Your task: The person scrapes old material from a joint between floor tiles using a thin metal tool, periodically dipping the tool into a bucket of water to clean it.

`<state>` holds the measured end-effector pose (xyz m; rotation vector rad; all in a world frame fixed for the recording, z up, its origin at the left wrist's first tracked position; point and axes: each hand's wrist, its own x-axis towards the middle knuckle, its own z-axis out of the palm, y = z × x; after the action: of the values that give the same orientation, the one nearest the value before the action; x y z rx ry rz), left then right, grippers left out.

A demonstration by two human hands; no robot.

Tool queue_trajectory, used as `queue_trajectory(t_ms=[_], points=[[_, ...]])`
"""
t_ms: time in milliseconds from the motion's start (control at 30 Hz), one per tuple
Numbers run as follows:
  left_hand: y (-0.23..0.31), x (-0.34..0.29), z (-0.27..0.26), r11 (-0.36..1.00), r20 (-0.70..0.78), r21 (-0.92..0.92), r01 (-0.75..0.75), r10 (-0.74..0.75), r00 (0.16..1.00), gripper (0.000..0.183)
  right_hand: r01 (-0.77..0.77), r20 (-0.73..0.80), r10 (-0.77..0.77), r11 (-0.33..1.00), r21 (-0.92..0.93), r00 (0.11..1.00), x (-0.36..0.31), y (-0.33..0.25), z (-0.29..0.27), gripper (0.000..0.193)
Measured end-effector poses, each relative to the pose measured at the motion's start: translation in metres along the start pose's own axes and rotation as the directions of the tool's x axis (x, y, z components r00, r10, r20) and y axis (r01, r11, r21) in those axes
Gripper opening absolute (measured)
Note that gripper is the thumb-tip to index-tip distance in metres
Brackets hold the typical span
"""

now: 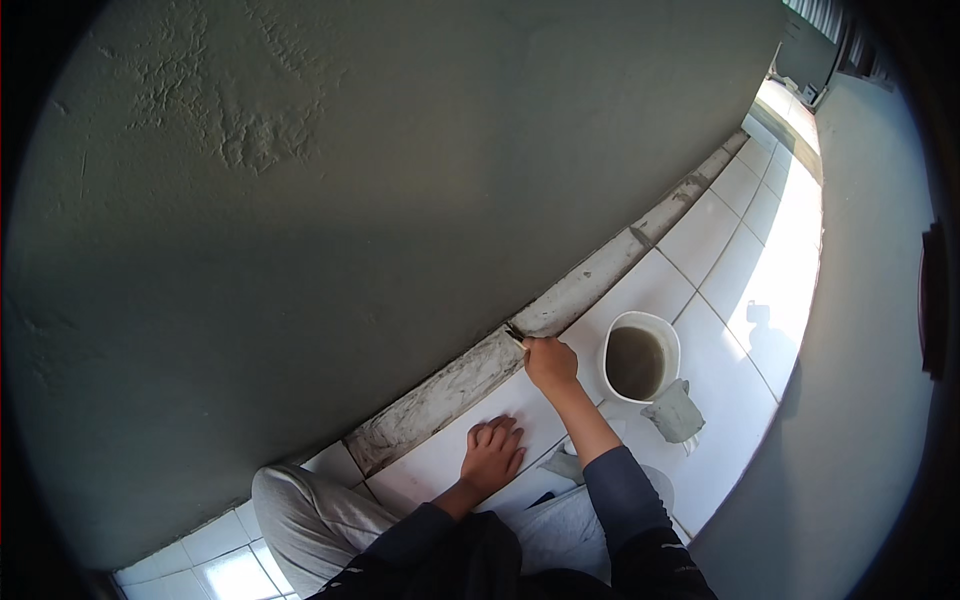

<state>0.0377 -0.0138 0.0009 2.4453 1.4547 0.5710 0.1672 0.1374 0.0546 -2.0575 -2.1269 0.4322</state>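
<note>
My right hand is closed round a small dark-tipped tool, its kind mostly hidden by the fingers. The tip touches the white skirting strip along the foot of the grey wall; grey smears cover the strip left of the tool. With fingers spread, my left hand rests flat on the white floor tiles just below the strip. To the right of my right hand stands a white bucket holding murky grey water. A grey block, perhaps a sponge, lies against its near side.
The grey plastered wall rises at the left, with rough patches higher up. A pale wall closes the right side of this narrow tiled passage. My bent legs fill the bottom. Sunlight falls on the far tiles.
</note>
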Motion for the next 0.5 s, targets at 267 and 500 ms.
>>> queue_trajectory(t_ms=[267, 500], points=[[0.001, 0.001, -0.002, 1.0, 0.0, 0.019, 0.016, -0.016, 1.0, 0.034, -0.003, 0.124, 0.005, 1.0, -0.015, 0.992, 0.002, 0.005, -0.01, 0.018], [-0.003, -0.003, -0.001, 1.0, 0.002, 0.004, 0.014, -0.014, 1.0, 0.035, -0.011, 0.191, 0.025, 0.997, -0.072, 0.981, -0.002, 0.008, -0.013, 0.018]])
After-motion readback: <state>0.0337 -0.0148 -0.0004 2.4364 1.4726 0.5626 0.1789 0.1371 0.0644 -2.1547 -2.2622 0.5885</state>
